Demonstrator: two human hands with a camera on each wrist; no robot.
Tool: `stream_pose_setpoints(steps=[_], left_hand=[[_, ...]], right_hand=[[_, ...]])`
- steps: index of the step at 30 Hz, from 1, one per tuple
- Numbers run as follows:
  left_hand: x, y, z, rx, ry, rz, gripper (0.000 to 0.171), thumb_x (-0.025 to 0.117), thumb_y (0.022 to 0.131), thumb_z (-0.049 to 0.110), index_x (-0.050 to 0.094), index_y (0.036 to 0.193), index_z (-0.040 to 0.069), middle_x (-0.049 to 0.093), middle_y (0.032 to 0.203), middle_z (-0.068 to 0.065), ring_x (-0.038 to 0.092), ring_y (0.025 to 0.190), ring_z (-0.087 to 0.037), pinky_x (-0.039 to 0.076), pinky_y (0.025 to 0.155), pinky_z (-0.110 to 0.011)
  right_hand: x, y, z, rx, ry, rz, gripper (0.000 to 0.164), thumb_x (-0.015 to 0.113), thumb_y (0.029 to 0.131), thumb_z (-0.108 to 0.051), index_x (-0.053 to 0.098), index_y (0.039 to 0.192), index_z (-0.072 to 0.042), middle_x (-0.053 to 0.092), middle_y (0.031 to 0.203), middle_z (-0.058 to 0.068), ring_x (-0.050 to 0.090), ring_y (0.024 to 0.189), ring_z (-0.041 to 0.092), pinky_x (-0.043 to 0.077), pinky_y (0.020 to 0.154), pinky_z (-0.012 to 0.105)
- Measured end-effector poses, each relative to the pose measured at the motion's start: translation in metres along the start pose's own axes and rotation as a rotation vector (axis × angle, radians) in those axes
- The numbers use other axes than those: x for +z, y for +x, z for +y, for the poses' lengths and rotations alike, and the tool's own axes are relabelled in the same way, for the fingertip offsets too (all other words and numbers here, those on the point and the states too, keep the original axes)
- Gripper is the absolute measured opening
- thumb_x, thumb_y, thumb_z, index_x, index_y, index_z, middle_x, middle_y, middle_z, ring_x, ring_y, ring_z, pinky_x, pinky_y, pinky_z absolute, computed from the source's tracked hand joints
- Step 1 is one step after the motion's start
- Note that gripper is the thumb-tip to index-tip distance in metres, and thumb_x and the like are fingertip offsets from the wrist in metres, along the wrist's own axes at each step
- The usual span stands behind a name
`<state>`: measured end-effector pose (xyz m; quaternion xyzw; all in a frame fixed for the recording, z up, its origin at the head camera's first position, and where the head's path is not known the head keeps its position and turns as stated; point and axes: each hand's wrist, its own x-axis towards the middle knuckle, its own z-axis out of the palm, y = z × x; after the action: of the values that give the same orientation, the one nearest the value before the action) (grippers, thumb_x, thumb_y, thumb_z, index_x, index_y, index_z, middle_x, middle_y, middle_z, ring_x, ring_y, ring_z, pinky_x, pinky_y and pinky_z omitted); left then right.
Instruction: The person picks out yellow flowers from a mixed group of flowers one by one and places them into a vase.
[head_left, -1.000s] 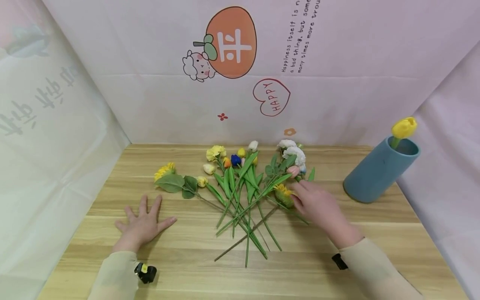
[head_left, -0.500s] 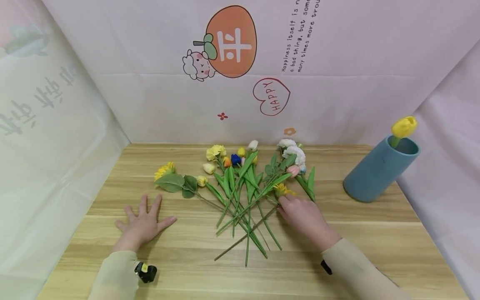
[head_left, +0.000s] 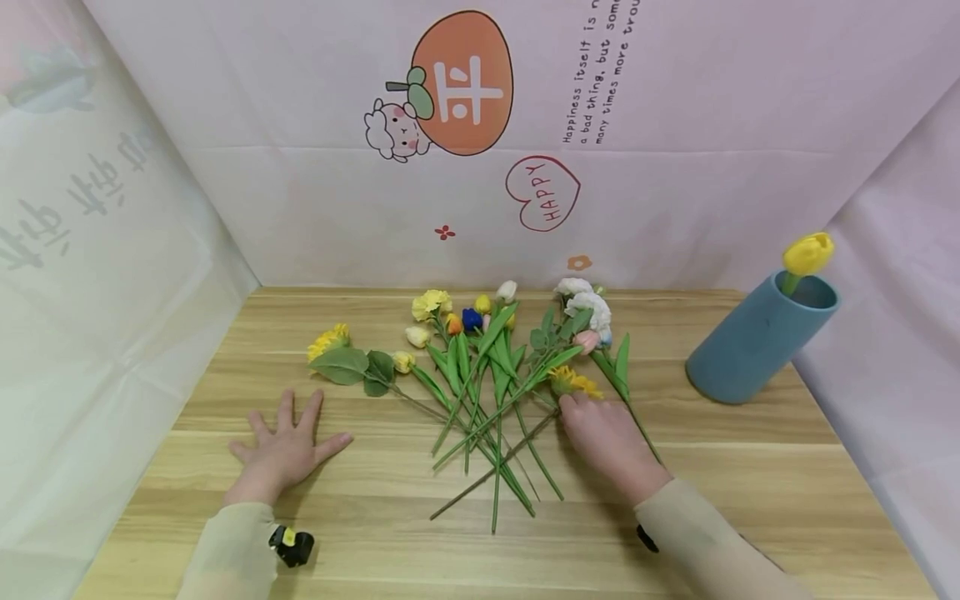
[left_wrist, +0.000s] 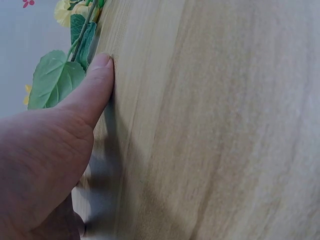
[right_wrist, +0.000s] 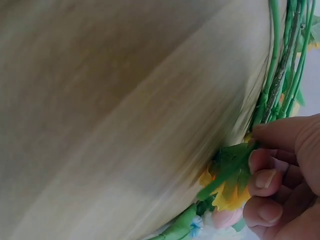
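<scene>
My right hand point(head_left: 607, 437) pinches a yellow sunflower point(head_left: 573, 382) by the stem, just below its head. In the right wrist view, the thumb and forefinger meet at the stem and the other fingers curl in, with the sunflower's petals point(right_wrist: 232, 195) hanging beside them. A pink tulip point(head_left: 587, 341) and white carnation-like blooms point(head_left: 590, 312) lie just beyond this hand. My left hand point(head_left: 291, 450) rests on the wooden table with its fingers spread. Near it lies another sunflower point(head_left: 330, 340) with broad leaves point(left_wrist: 57, 80).
Several artificial tulips, among them a blue tulip point(head_left: 472, 320), lie mid-table with crossing green stems point(head_left: 495, 467). At the right stands a blue slant-topped vase point(head_left: 750, 350) holding one yellow tulip point(head_left: 808, 254). A printed white cloth point(head_left: 315, 208) hangs behind the table.
My right hand has moved left and toward me, from beside the pink tulip to the sunflower's stem. The sunflower's head has turned slightly. My left hand has stayed put.
</scene>
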<state>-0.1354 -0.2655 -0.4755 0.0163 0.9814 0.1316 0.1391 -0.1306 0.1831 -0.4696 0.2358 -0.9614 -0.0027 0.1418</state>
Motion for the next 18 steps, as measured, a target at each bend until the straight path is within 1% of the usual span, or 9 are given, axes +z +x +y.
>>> stream_pose_setpoints(steps=[3,9,12,14,15,17,18], left_hand=[[0.0,-0.001,0.0,-0.001,0.001,-0.003,0.102,0.039,0.084,0.08,0.006,0.155,0.015,-0.008,0.153,-0.034,-0.016,0.117,-0.074,-0.005,0.074,-0.091],[0.0,0.0,-0.001,-0.011,-0.018,-0.022,0.103,0.04,0.084,0.08,0.005,0.155,0.015,-0.01,0.153,-0.034,-0.018,0.117,-0.073,-0.006,0.074,-0.091],[-0.002,0.0,0.002,0.0,-0.044,0.002,0.1,0.044,0.086,0.075,0.01,0.154,0.011,-0.006,0.154,-0.033,-0.014,0.119,-0.073,-0.005,0.077,-0.09],[-0.005,-0.001,0.007,0.027,-0.053,0.055,0.091,0.049,0.091,0.065,0.018,0.153,0.006,0.002,0.154,-0.033,-0.004,0.123,-0.072,0.002,0.083,-0.089],[-0.006,-0.001,0.011,0.052,-0.059,0.093,0.085,0.052,0.093,0.059,0.024,0.151,0.004,0.008,0.153,-0.033,0.003,0.125,-0.07,0.006,0.087,-0.087],[-0.01,-0.001,0.02,0.099,-0.064,0.187,0.069,0.056,0.096,0.045,0.037,0.144,-0.001,0.024,0.149,-0.033,0.021,0.126,-0.064,0.02,0.094,-0.081],[-0.011,-0.001,0.026,0.122,-0.059,0.235,0.061,0.057,0.096,0.038,0.043,0.139,-0.003,0.032,0.145,-0.032,0.03,0.124,-0.06,0.028,0.094,-0.077]], right_hand=[[0.001,0.0,0.0,0.016,0.026,0.009,0.018,0.066,0.085,0.001,0.053,0.075,-0.005,0.054,0.066,0.006,0.044,0.045,0.015,0.039,0.034,0.032],[0.001,-0.002,0.002,0.019,0.08,0.095,0.021,0.068,0.082,0.0,0.05,0.072,-0.006,0.048,0.059,0.002,0.04,0.041,0.014,0.035,0.032,0.031],[0.0,-0.003,0.002,0.004,0.088,0.133,0.022,0.069,0.08,-0.001,0.049,0.072,-0.006,0.047,0.059,0.002,0.039,0.04,0.015,0.034,0.032,0.032],[0.0,-0.003,0.003,-0.011,0.093,0.154,0.022,0.069,0.079,-0.001,0.049,0.072,-0.006,0.047,0.059,0.001,0.039,0.04,0.015,0.035,0.032,0.032],[0.0,-0.003,0.003,-0.016,0.097,0.161,0.023,0.069,0.078,-0.001,0.048,0.072,-0.006,0.046,0.058,0.001,0.039,0.04,0.015,0.034,0.033,0.032],[0.0,-0.004,0.003,-0.021,0.109,0.163,0.024,0.07,0.078,-0.001,0.048,0.072,-0.007,0.045,0.059,0.0,0.039,0.041,0.014,0.034,0.033,0.031],[0.0,-0.004,0.004,-0.022,0.115,0.16,0.024,0.07,0.078,-0.001,0.048,0.072,-0.007,0.045,0.059,-0.001,0.039,0.042,0.014,0.034,0.034,0.03]])
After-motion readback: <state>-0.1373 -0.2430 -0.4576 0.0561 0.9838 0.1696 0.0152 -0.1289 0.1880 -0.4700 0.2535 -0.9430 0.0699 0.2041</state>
